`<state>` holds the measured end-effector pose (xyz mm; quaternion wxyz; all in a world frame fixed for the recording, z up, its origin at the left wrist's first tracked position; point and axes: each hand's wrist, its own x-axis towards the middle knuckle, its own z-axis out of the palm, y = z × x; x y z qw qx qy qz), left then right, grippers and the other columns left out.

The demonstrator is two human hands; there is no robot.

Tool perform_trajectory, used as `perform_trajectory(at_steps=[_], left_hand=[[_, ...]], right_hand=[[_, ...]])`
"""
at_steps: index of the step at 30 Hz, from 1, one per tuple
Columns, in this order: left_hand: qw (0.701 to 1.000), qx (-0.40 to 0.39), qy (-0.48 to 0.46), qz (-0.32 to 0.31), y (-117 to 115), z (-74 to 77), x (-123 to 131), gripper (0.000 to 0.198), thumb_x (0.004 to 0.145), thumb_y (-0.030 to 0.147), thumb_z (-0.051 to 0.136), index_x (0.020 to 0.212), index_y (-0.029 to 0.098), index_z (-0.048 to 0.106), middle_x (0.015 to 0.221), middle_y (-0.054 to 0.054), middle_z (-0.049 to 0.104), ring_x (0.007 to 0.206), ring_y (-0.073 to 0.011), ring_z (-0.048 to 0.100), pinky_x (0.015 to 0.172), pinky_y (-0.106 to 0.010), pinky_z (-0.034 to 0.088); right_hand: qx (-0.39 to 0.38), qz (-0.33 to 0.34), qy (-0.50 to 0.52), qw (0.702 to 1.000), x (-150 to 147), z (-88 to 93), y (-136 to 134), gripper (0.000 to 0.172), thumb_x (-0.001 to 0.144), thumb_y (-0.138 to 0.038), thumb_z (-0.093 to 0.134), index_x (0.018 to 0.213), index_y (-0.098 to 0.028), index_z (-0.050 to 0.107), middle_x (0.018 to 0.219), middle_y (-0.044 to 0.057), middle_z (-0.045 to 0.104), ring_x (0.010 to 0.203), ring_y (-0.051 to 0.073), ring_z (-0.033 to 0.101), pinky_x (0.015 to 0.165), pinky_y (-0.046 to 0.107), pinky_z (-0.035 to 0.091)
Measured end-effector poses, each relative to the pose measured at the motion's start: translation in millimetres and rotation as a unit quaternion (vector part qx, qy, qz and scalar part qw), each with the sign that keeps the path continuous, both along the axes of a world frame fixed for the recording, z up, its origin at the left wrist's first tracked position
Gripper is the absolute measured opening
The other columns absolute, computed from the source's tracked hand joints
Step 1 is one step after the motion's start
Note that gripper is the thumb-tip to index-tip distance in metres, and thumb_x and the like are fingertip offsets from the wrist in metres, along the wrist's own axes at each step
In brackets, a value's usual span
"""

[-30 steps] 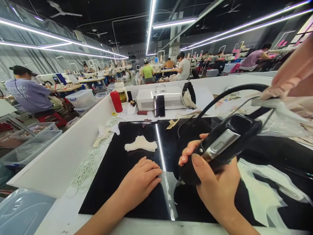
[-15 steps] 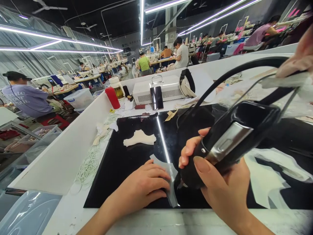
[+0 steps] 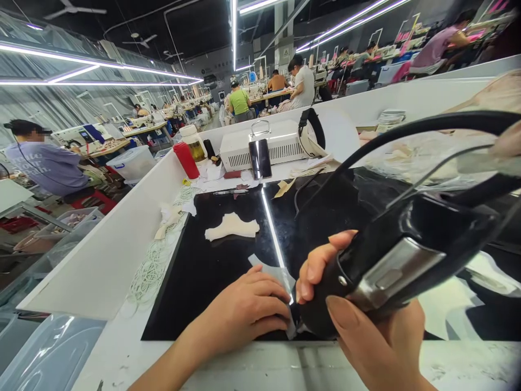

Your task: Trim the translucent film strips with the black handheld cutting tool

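The near edge of the white table (image 3: 264, 364) is crossed by both forearms. By the right hand (image 3: 378, 336), a black tool (image 3: 401, 269) with a metal plate on its side is gripped, the thumb and fingers being wrapped around its body. Its lower end is pointed down beside the right edge of a thin see-through strip (image 3: 272, 271); whether the strip is touched by the tip cannot be told. The strip is lain on by the left hand (image 3: 252, 307), which is held palm down, the fingers slightly bent and close together; nothing is seen to be pinched by it. The strip is spread on a shiny black board (image 3: 211, 277), near its front edge. At the right, pale cut pieces (image 3: 442, 307) are partly hidden by the tool.

From the tool a thick black cable (image 3: 378, 142) is arched toward the right edge. Beyond the left hand, a small cream piece (image 3: 233, 226) is laid flat on the board. Along the left, pale string (image 3: 150, 271) is heaped beside the low white wall (image 3: 109, 255). Farther back, a phone (image 3: 260, 157) is propped against a white box (image 3: 236, 146), and a red bottle (image 3: 186, 161) is placed by a jar (image 3: 194, 144). Past the wall, other tables are occupied by seated people, one dressed in a green shirt (image 3: 239, 102).
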<state>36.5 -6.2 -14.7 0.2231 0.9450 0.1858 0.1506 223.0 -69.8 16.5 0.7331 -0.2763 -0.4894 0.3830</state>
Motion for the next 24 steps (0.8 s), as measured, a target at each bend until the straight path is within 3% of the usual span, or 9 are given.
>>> perform_trajectory(at_steps=[7,11,18,24], left_hand=[[1.0,-0.023,0.015,0.014,-1.7,7.9,0.2,0.013,0.103,0.03,0.063,0.108,0.024,0.073,0.123,-0.002,0.073,0.116,-0.0163,0.068,0.128,-0.041,0.023],[0.999,-0.009,0.017,0.032,-1.8,13.2,-5.7,0.018,0.107,0.028,0.057,0.117,0.024,0.07,0.125,-0.003,0.072,0.118,-0.0159,0.068,0.126,-0.041,0.03],[0.994,0.07,0.055,0.059,-11.8,-1.2,-20.9,0.031,0.11,0.031,0.048,0.136,0.023,0.063,0.141,-0.006,0.067,0.134,-0.0197,0.06,0.126,-0.046,0.033],[0.991,0.108,0.057,0.054,-18.5,-2.5,-19.0,0.032,0.109,0.031,0.049,0.136,0.022,0.063,0.139,-0.006,0.068,0.134,-0.0212,0.06,0.124,-0.049,0.036]], right_hand=[[-0.01,-0.01,0.017,1.0,0.0,3.4,-1.2,0.036,0.095,-0.031,0.074,0.125,-0.029,0.056,0.087,-0.001,0.066,0.07,0.015,0.066,0.07,0.035,0.061],[-0.007,-0.009,0.008,1.0,0.5,4.4,-2.0,0.034,0.095,-0.029,0.073,0.125,-0.031,0.057,0.087,-0.001,0.066,0.071,0.015,0.066,0.07,0.034,0.059],[-0.021,-0.03,0.029,0.999,-1.6,9.1,-2.0,0.033,0.091,-0.035,0.078,0.119,-0.03,0.06,0.082,-0.001,0.065,0.064,0.015,0.064,0.061,0.031,0.059],[-0.017,-0.04,0.025,0.999,-4.2,8.8,-1.1,0.035,0.089,-0.035,0.08,0.117,-0.029,0.06,0.08,-0.001,0.065,0.062,0.015,0.065,0.061,0.032,0.059]])
